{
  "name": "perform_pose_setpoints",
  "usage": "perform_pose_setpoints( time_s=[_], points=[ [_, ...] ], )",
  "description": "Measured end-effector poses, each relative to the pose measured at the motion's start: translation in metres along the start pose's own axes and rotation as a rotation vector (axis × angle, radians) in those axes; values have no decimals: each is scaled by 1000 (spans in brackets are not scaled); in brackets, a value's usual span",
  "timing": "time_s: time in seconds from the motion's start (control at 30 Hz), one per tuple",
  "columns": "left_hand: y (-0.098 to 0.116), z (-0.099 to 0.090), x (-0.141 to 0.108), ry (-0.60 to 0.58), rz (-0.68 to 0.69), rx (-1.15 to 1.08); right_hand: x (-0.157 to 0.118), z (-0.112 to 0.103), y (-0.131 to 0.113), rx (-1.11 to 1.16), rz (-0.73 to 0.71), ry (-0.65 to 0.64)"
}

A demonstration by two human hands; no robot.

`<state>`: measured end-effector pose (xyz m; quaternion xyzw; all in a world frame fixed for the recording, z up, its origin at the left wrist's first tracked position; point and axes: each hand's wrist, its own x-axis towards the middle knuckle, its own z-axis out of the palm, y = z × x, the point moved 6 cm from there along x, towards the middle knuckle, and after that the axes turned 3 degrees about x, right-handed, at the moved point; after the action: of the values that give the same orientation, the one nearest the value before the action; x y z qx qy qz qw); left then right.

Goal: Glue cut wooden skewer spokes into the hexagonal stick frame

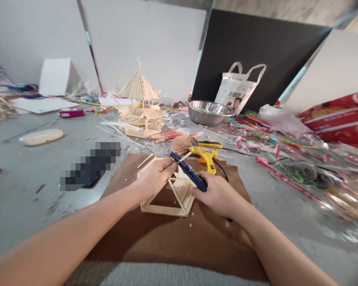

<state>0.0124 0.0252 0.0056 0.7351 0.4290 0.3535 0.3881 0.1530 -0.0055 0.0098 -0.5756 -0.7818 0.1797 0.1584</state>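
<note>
My left hand (162, 171) pinches a thin wooden stick (185, 156) above a flat hexagonal frame of pale sticks (161, 210). My right hand (216, 192) is closed around a long dark blue hand tool (192, 174); its exact kind is unclear. The tool's far end crosses the stick close to my left fingertips. Rows of sticks fill the frame's right-hand sections, while its front section is open inside its border. Part of the frame is hidden behind my left hand. Underneath lies a brown sheet (173, 246), with a loose stick (145, 161) near its back left.
A yellow glue gun (207, 157) and a yellow-black cutter (210, 144) lie just behind the sheet. Further back stand a stick pagoda (141, 107) and a metal bowl (210, 112). A blurred-out dark object (91, 167) is at left; plastic scraps (304, 167) clutter the right.
</note>
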Motion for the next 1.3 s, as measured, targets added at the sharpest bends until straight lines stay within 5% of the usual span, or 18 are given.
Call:
perform_pose_setpoints(
  time_s=[0.3,0.53,0.8,1.03,1.3],
  points=[
    [-10,16,-10,-226,-244,-582,-1,-3,-2,-56,-86,62],
    [-13,21,-12,-397,-320,-746,-1,0,0,-129,-64,29],
    [-15,16,-8,-223,-295,-534,-2,1,-1,-146,12,19],
    [-7,5,-1,-82,-96,-96,1,5,3,-70,55,-11],
    [-5,4,5,-60,-27,113,5,8,1,50,58,-75]
  ],
)
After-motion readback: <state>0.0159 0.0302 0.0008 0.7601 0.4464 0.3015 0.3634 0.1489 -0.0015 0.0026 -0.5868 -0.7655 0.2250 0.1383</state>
